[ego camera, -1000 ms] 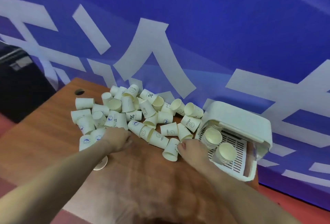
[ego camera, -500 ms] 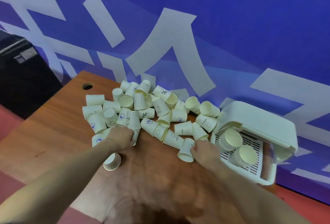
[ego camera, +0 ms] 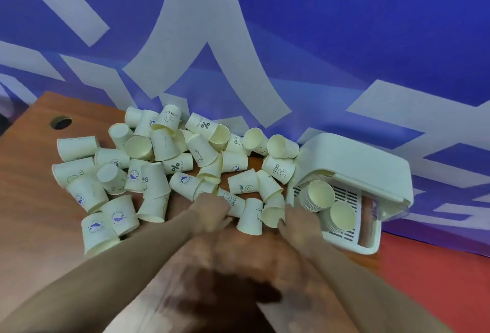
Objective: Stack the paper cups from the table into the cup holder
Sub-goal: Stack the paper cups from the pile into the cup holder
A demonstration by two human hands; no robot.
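Several cream paper cups [ego camera: 159, 173] with blue prints lie in a heap across the back of the wooden table [ego camera: 34, 200]. At the right the white cup holder [ego camera: 352, 163] lies tilted, its slotted tray [ego camera: 350, 197] showing. Two nested stacks of cups [ego camera: 318, 196] [ego camera: 342, 216] rest in it. My right hand [ego camera: 297, 220] grips a cup [ego camera: 273, 216] whose mouth faces me, just left of the holder. My left hand [ego camera: 212, 210] is curled against a lying cup printed HELLO [ego camera: 234, 200]. Motion blur hides whether it grips that cup.
A blue wall with large white shapes [ego camera: 212, 67] rises right behind the table. A round cable hole [ego camera: 61, 122] sits at the table's back left. Red floor [ego camera: 437, 266] shows past the table's right edge, under the holder.
My left hand has left the heap's left side and moved right to the HELLO cup. My right hand stays by the holder. The camera has shifted, so everything looks closer.
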